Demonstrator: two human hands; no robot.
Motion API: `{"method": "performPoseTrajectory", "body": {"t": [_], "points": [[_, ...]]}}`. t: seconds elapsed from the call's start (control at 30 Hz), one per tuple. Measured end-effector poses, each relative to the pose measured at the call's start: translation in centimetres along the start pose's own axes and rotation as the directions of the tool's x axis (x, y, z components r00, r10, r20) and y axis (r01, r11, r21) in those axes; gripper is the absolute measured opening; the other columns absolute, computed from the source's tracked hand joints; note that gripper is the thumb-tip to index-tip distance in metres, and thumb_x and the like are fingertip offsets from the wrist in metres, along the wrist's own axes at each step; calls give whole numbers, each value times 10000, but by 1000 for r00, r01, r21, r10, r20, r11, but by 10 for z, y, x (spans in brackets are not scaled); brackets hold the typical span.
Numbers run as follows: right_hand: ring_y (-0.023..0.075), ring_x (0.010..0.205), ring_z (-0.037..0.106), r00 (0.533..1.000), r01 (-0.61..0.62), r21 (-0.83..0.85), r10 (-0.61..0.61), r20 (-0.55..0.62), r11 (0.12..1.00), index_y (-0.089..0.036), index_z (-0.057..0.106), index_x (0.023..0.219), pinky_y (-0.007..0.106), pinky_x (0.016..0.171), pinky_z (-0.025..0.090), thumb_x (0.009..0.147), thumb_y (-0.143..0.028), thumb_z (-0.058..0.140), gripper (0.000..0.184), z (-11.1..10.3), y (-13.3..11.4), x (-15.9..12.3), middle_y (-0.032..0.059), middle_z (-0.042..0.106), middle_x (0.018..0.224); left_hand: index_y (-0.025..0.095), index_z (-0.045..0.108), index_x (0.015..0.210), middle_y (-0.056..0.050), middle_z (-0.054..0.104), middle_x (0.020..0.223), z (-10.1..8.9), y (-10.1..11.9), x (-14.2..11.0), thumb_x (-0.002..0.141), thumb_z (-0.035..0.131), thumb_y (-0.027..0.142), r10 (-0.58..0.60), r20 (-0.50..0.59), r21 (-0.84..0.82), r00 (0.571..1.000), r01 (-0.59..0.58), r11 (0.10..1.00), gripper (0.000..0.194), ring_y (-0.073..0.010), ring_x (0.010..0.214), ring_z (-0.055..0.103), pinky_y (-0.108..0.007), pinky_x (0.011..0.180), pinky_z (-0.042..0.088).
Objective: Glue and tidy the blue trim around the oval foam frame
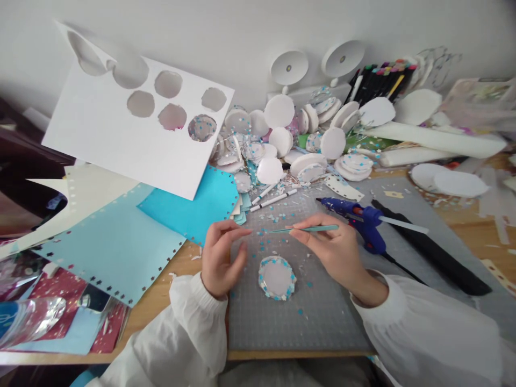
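A pair of teal tweezers (318, 228) is pinched in my right hand (334, 244), its tip pointing left above the grey cutting mat (258, 328). My left hand (223, 258) hovers at the mat's left side with fingers apart and slightly curled, its index fingertip close to the tweezer tip. Whether a tiny piece sits at that tip is too small to tell. Below and between my hands lies a round white disc (277, 278) rimmed with small blue and white flower-shaped bits. Loose blue paper bits (264, 242) are scattered on the mat near the tweezers.
A blue glue gun (368, 228) and a long black object (435, 250) lie right of my right hand. White discs (270, 170) pile up at the back. Punched blue sheets (116, 242) and a white card with holes (133, 134) are at left, near a clear bottle (36, 320).
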State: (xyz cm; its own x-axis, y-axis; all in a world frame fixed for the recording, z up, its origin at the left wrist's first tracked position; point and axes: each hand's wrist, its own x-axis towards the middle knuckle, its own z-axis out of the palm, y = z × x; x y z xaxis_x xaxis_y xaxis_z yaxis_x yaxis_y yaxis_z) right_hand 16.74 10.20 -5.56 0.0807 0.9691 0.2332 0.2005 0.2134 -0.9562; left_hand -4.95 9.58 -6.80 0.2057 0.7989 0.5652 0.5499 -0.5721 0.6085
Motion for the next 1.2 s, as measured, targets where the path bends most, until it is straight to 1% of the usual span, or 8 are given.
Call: {"method": "performPoseTrajectory", "body": {"t": [0.13, 0.33, 0.43, 0.63, 0.73, 0.93, 1.03, 1.2], "points": [[184, 703, 676, 999, -27, 8, 26, 47, 1000, -217, 684, 710, 303, 641, 511, 721, -264, 745, 78, 3, 1, -2, 26, 734, 738, 219, 608, 1113, -72, 531, 1075, 7, -4, 3, 793, 670, 175, 49, 101, 96, 994, -59, 994, 329, -211, 972, 530, -358, 849, 446], [182, 719, 686, 995, -44, 43, 40, 93, 998, -214, 686, 715, 297, 660, 521, 726, -251, 740, 66, 7, 3, -4, 26, 736, 749, 225, 642, 1063, -55, 570, 1028, 8, -6, 3, 774, 727, 225, 93, 116, 137, 989, -109, 985, 301, -203, 947, 536, -356, 855, 417], [175, 713, 683, 995, -41, 59, 35, 98, 997, -216, 685, 712, 287, 658, 520, 717, -237, 746, 64, 8, 3, -5, 17, 736, 743, 226, 658, 1030, -49, 589, 1001, 8, -7, 3, 791, 713, 212, 110, 127, 137, 986, -127, 982, 245, -196, 943, 554, -354, 852, 409], [174, 718, 684, 993, -55, 73, 47, 110, 996, -225, 685, 711, 285, 658, 512, 720, -237, 742, 59, 8, 1, -5, 13, 737, 747, 227, 682, 930, -36, 623, 934, 7, -7, 2, 826, 667, 175, 91, 112, 123, 990, -105, 987, 117, -187, 897, 565, -353, 826, 412], [177, 718, 686, 992, -74, 81, 65, 108, 994, -223, 679, 708, 285, 648, 513, 720, -254, 741, 70, 7, 0, -5, 17, 738, 751, 213, 677, 905, -36, 624, 905, 7, -6, 2, 835, 639, 134, 79, 103, 100, 992, -89, 991, 112, -181, 879, 554, -341, 807, 415], [169, 697, 678, 995, -83, 101, 77, 69, 991, -213, 671, 715, 278, 627, 511, 717, -273, 745, 95, 4, 2, -4, 21, 730, 745, 204, 659, 933, -37, 623, 890, 7, -5, 3, 859, 614, 148, 67, 119, 73, 991, -76, 994, 104, -174, 867, 559, -341, 801, 407], [175, 729, 684, 996, -61, 110, 54, 73, 992, -208, 672, 731, 284, 658, 517, 717, -269, 750, 100, 2, 3, -4, 27, 730, 765, 199, 643, 927, -35, 630, 888, 6, -5, 2, 876, 591, 153, 64, 134, 59, 989, -73, 996, 86, -170, 856, 563, -343, 800, 396], [156, 759, 677, 990, 8, 86, -20, 138, 996, -225, 683, 765, 273, 698, 515, 752, -251, 730, 55, 1, 3, -5, 13, 730, 789, 196, 626, 905, -38, 636, 886, 6, -5, -1, 891, 569, 174, 61, 168, 62, 984, -72, 996, 63, -180, 858, 557, -352, 795, 381]]}}
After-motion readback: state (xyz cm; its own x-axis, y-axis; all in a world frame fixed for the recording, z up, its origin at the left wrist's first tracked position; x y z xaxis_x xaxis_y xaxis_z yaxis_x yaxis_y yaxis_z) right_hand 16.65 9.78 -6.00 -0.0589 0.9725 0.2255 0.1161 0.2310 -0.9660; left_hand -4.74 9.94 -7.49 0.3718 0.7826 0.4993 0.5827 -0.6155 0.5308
